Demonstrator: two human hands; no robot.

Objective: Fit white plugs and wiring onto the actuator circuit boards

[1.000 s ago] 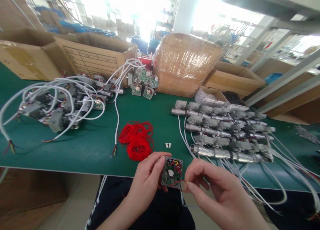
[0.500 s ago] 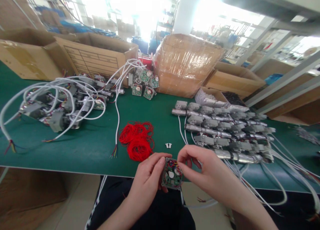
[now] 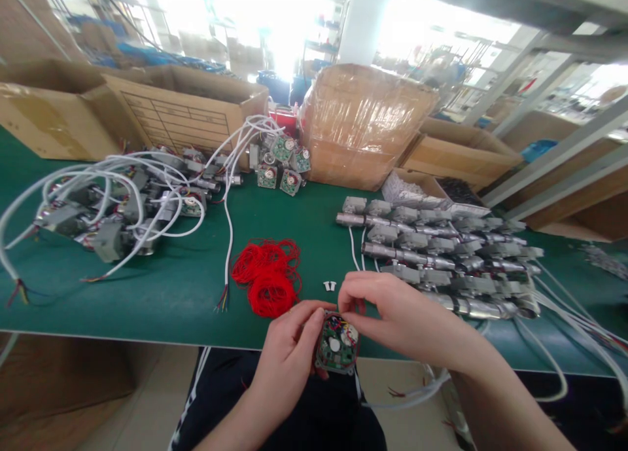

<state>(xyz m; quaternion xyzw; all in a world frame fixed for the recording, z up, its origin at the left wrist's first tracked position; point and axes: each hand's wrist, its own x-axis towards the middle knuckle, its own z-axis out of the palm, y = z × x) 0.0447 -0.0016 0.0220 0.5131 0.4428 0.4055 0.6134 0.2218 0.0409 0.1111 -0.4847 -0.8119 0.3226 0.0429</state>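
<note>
My left hand (image 3: 292, 346) is closed around the side of a small grey housing (image 3: 351, 371), its thumb on the near left rim. Inside the open housing lies a green circuit board (image 3: 338, 351) with a round white part and red, yellow and blue wires. A thin reddish sealing ring runs along the rim. My right hand (image 3: 380, 310) pinches at the upper right corner of the housing; its fingertips partly hide what they grip, which appears to be this ring. Beyond the hands, a heap of thin red rings (image 3: 272, 294) lies on the green table (image 3: 314, 228), beside two small white pieces (image 3: 329, 285).
Rows of grey-topped metal valve units (image 3: 432, 261) with white cables fill the right. More cabled units (image 3: 118, 209) lie heaped at left, and several open circuit units (image 3: 282, 163) stand at the back. Cardboard boxes (image 3: 366, 130) line the far edge. A white cable (image 3: 228, 241) crosses the table.
My right hand has shifted left and slightly up, to the housing's upper corner. The reddish line along the rim shows more clearly. My left hand keeps its hold.
</note>
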